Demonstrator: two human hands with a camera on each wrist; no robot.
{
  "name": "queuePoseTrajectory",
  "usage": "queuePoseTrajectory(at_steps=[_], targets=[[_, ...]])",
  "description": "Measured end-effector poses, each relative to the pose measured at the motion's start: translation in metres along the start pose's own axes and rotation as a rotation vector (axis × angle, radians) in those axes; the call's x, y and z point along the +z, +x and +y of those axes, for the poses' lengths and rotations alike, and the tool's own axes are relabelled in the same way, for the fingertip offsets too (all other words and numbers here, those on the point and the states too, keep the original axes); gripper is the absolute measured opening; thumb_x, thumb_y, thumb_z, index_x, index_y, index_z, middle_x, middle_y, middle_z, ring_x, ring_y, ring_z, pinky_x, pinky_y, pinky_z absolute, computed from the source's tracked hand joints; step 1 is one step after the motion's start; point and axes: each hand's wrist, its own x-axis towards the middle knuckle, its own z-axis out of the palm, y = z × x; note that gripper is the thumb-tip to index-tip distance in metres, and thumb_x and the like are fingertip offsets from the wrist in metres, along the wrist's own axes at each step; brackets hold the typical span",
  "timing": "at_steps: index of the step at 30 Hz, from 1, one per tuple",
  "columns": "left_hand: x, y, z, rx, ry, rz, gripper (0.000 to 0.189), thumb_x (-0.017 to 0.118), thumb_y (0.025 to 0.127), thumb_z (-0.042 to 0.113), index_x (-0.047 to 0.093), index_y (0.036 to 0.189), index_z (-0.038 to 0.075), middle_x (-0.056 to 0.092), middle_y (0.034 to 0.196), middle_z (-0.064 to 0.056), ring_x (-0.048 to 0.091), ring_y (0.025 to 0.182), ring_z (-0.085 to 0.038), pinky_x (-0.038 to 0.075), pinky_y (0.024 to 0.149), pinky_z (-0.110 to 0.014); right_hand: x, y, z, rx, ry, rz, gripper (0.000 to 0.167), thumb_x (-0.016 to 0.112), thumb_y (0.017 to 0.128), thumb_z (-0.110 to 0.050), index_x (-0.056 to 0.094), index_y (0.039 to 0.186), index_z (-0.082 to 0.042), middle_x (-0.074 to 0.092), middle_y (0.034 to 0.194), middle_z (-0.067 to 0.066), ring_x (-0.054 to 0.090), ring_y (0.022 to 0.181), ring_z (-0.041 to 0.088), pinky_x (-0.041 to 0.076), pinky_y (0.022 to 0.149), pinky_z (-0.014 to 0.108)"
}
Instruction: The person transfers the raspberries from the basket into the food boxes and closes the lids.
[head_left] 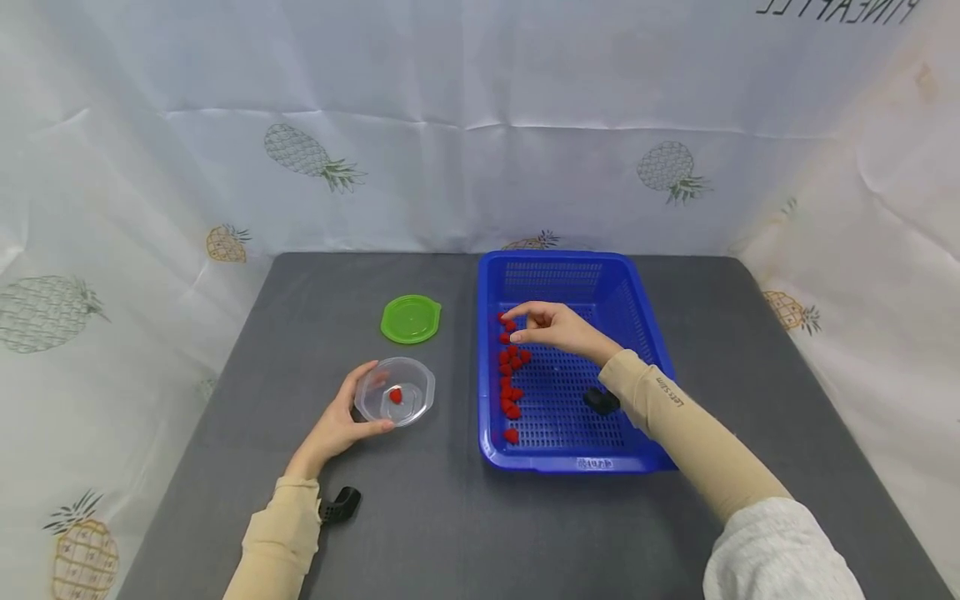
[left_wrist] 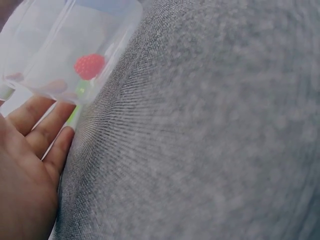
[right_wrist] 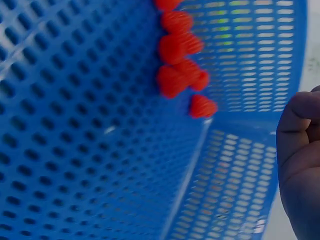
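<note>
My left hand (head_left: 341, 421) holds a clear plastic container (head_left: 422, 392) by its left side, thumb at the near edge and fingers round the far edge. One red raspberry (head_left: 396, 396) lies inside it, and in the left wrist view this raspberry (left_wrist: 90, 66) shows through the clear wall. My right hand (head_left: 558, 327) is over a blue basket (head_left: 487, 454), thumb and index finger apart, near the topmost raspberries (head_left: 506, 337). Several more raspberries (head_left: 515, 363) lie along the basket's left wall. In the right wrist view, only part of the right hand (right_wrist: 302, 155) shows at the edge.
A green lid (head_left: 410, 319) lies on the grey tabletop (head_left: 435, 525) beyond the container. The basket has raised, slotted walls and stands right of the container. Behind and beside the table hangs a white pineapple-print cloth (head_left: 465, 183). Black wrist devices (head_left: 341, 505) are worn on both forearms.
</note>
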Motion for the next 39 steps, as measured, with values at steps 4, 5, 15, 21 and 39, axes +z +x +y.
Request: queuePoseTrajectory(at_steps=[4,5,15,21,39], targets=[[0.001,0.000,-0.002,0.022,-0.025,0.008,0.095,0.080,0.071,0.009,0.024,0.145,0.024,0.043,0.143,-0.014,0.039,0.128,0.004,0.021,0.102,-0.011,0.001,0.002,0.012,0.032,0.007,0.006,0.042,0.066,0.087,-0.026,0.058,0.125,-0.011,0.040,0.064,-0.002,0.030,0.055,0.012,0.035,0.062,0.030],[0.001,0.000,-0.003,0.031,-0.028,0.009,0.095,0.080,0.071,0.008,0.024,0.145,0.023,0.043,0.143,-0.016,0.039,0.128,0.004,0.020,0.099,-0.006,0.001,0.003,0.016,0.032,0.003,0.007,0.042,0.066,0.087,-0.027,0.058,0.125,-0.011,0.040,0.064,-0.002,0.030,0.056,0.012,0.035,0.063,0.029],[0.000,0.000,-0.002,0.023,-0.022,0.015,0.094,0.080,0.070,0.009,0.024,0.145,0.024,0.043,0.143,-0.015,0.038,0.127,0.006,0.021,0.097,-0.004,0.001,0.012,0.042,0.068,-0.134,-0.005,0.040,0.069,0.083,-0.035,0.063,0.119,-0.018,0.046,0.067,-0.001,0.036,0.059,0.014,0.035,0.061,0.028],[-0.001,0.001,-0.002,0.043,-0.036,0.010,0.094,0.080,0.070,0.007,0.024,0.145,0.021,0.042,0.142,-0.018,0.039,0.127,0.006,0.020,0.097,-0.002,0.002,0.013,0.050,0.092,-0.210,-0.018,0.032,0.068,0.084,-0.028,0.065,0.114,-0.017,0.045,0.064,-0.003,0.036,0.058,0.014,0.034,0.060,0.026],[0.001,0.002,-0.002,0.034,-0.053,0.009,0.095,0.080,0.070,0.006,0.024,0.145,0.021,0.041,0.143,-0.017,0.039,0.126,0.008,0.021,0.097,-0.002,0.006,0.016,0.062,0.171,-0.322,-0.049,0.035,0.070,0.082,-0.030,0.065,0.112,-0.012,0.046,0.066,-0.003,0.039,0.060,0.012,0.034,0.060,0.025]])
